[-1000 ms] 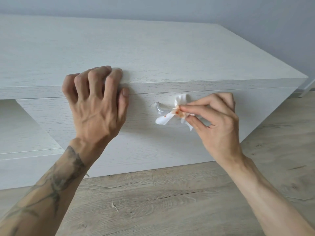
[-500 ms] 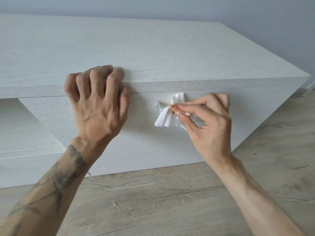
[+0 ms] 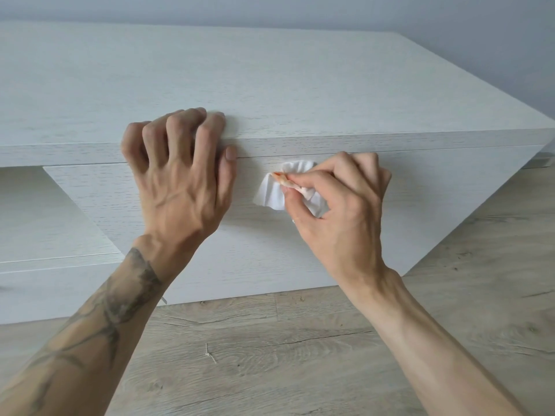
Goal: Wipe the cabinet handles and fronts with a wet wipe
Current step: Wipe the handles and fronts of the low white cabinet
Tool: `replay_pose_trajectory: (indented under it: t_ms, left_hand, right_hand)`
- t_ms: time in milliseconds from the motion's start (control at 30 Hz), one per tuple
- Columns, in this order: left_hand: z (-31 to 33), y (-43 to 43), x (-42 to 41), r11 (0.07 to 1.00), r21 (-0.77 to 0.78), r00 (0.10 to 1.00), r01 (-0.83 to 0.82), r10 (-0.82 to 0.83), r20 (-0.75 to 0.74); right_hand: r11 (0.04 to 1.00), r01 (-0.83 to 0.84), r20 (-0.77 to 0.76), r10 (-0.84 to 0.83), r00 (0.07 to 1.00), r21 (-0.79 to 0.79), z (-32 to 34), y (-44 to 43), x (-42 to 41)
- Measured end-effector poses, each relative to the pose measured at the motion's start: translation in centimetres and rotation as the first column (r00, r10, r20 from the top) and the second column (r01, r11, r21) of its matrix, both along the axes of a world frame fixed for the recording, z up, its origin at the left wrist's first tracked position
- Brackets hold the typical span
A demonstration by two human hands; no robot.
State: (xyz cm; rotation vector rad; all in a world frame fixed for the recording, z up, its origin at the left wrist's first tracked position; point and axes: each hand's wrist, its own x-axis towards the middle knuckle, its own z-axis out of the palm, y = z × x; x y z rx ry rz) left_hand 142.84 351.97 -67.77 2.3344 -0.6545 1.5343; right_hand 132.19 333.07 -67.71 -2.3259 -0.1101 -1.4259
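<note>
Right hand [image 3: 339,211] pinches crumpled, orange-stained white wipe [image 3: 270,196] against pale woodgrain cabinet [image 3: 330,94]; left hand [image 3: 180,175] at 9 o'clock grips its edge.

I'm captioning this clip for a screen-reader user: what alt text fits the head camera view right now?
A person's right hand pinches a crumpled white wet wipe against the front of a low, pale wood-grain cabinet. The left hand grips the cabinet's top edge. A light wood-look floor lies in front of the cabinet.

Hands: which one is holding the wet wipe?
The right hand pinches the white wet wipe at the drawer front; the left hand only grips the cabinet top.
</note>
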Motion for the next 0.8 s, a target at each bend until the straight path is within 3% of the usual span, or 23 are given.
replay_pose_trajectory:
  t_ms: [400,533,800]
  left_hand:
    - [0.1,0.1,-0.1,1.0,0.004,1.0,-0.003,0.003,-0.01]
    - [0.0,0.0,0.0,1.0,0.011,1.0,0.003,-0.003,-0.006]
    - [0.1,0.1,-0.1,1.0,0.006,1.0,0.012,-0.012,-0.019]
  right_hand:
    - [0.996,0.085,0.038,-0.086,0.996,0.009,0.4,1.2,0.4]
    - [0.993,0.112,-0.023,-0.112,0.993,0.02,0.7,1.9,0.8]
    - [0.997,0.0,0.04,0.003,0.999,-0.072,0.3,-1.0,-1.1]
